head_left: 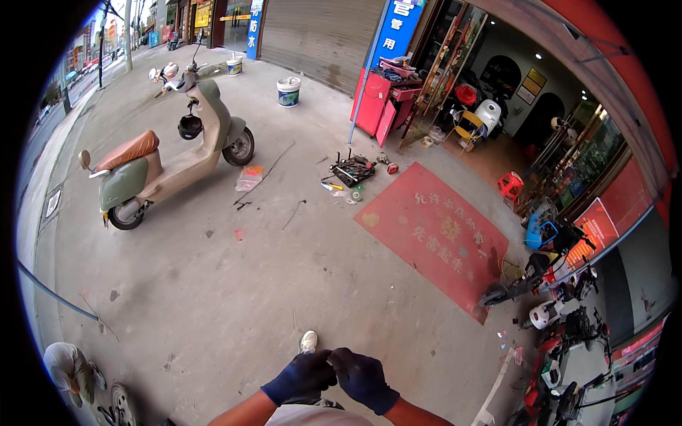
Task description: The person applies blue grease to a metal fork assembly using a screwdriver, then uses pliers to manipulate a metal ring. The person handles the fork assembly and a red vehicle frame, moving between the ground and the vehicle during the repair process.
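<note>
1. Wears dark blue gloves on both hands, low in the view, in front of the body.
2. Holds the left hand with fingers bent inward, tips meeting those of the other hand.
3. Holds the right hand back upward, fingers curled down toward the left ones.
4. Cannot tell of any small thing pinched between the fingertips, nor how tightly either hand closes.
5. Has a white shoe just beyond the left hand in the view, on the grey pavement.
6. Faces a red mat ahead to the right, spread before an open shop doorway.
7. Has a black tool case near the mat's far left edge, with a red power tool beside it.
8. Has a parked green-and-beige scooter ahead to the left, with a clear plastic bag near its front wheel.
9. Looks toward a white-and-blue bucket and a red cabinet farther off.
10. Has another person's grey trousers at lower left, near a wheel.
</note>
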### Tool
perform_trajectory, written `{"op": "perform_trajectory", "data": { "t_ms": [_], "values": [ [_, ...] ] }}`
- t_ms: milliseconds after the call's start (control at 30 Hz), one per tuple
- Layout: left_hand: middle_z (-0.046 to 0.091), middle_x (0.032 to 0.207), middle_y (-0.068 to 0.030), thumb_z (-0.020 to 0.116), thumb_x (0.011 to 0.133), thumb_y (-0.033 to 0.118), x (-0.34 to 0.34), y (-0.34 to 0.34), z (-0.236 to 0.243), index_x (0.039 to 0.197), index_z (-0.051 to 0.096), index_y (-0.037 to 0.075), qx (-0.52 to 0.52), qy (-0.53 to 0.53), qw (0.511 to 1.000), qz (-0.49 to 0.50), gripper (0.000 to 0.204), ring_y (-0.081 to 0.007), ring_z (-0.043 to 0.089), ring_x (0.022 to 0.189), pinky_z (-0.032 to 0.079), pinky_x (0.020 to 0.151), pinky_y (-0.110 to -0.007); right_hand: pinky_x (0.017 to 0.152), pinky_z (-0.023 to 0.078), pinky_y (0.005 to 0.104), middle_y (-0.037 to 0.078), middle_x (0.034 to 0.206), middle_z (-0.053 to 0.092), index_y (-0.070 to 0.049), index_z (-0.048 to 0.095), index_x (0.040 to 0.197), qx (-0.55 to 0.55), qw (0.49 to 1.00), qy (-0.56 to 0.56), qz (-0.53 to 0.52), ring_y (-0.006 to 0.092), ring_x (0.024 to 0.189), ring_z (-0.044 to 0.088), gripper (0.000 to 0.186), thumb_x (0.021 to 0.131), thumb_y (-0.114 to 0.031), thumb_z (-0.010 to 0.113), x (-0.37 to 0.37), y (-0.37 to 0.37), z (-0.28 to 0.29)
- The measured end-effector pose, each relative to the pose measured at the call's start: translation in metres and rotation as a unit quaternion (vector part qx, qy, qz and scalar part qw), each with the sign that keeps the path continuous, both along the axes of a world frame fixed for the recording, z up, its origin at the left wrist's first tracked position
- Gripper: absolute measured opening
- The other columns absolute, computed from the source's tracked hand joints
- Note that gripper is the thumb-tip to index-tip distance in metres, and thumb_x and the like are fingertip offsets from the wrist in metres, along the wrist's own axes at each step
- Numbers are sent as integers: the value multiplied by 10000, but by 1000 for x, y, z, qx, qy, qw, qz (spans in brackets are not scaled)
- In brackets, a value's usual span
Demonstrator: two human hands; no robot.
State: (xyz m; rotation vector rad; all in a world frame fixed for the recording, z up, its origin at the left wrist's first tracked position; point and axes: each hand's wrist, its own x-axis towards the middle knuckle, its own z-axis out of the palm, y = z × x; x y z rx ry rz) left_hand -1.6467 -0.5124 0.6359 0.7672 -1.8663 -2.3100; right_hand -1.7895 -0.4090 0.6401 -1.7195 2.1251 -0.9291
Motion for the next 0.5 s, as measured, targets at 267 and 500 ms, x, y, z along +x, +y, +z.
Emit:
{"op": "perform_trajectory", "data": {
  "t_ms": [267, 500],
  "values": [
    [714, 796, -89, 577, 916, 161, -243, -153, 3, 1041, 642, 40, -281, 75, 947, -136, 185, -183, 700, 677, 550, 641, -325, 531, 489, 419, 137, 709, 656, -92, 611, 956, 47, 989, 38, -133, 341, 634, 657, 122, 981, -201, 560, -204, -118, 30],
    [718, 799, -78, 567, 910, 172, -407, -269, -6, 1015, 647, 48, -264, -17, 950, -165, 181, -170, 708, 691, 556, 647, -316, 546, 501, 438, 143, 713, 659, -87, 607, 942, 15, 985, -48, -168, 357, 645, 661, 153, 974, -231, 567, -361, -234, 2]
  ]
}}
